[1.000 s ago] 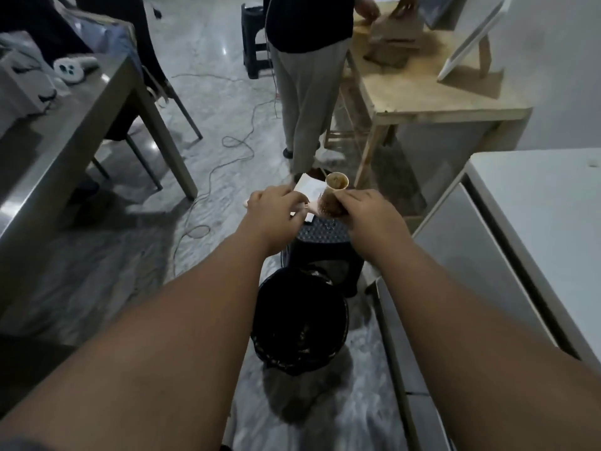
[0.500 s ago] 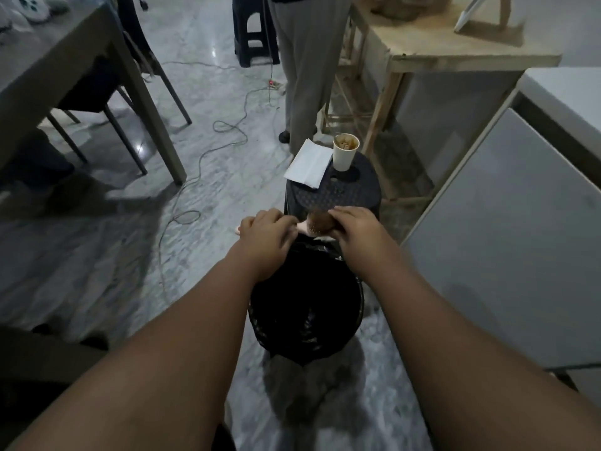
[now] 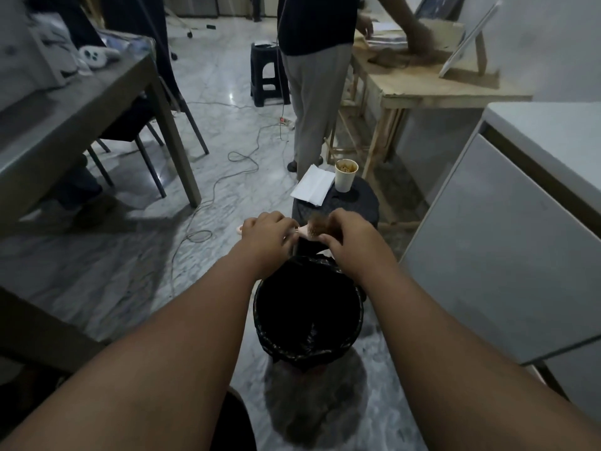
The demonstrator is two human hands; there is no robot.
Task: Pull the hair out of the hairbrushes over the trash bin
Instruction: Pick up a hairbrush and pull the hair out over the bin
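A round trash bin (image 3: 260, 307) lined with a black bag stands on the marble floor below my hands. My left hand (image 3: 266, 234) grips a pale pink hairbrush (image 3: 300, 230) by its handle, whose end pokes out at the left. A brown tuft of hair (image 3: 320, 224) clings to the brush head, and my right hand (image 3: 346, 237) pinches that tuft from the right. Both hands hover over the far rim of the bin. Most of the brush is hidden by my fingers.
Just beyond the bin is a black stool (image 3: 364, 203) carrying a white paper (image 3: 312, 187) and a paper cup (image 3: 345, 175). A person (image 3: 315, 92) stands at a wooden table (image 3: 422, 89). Grey table (image 3: 81, 109) left, white cabinet (image 3: 507, 239) right, cables (image 3: 240, 157) on the floor.
My hands moved back from the cup on the stool to above the bin's far rim, bringing the brush. The view has since tilted up slightly.
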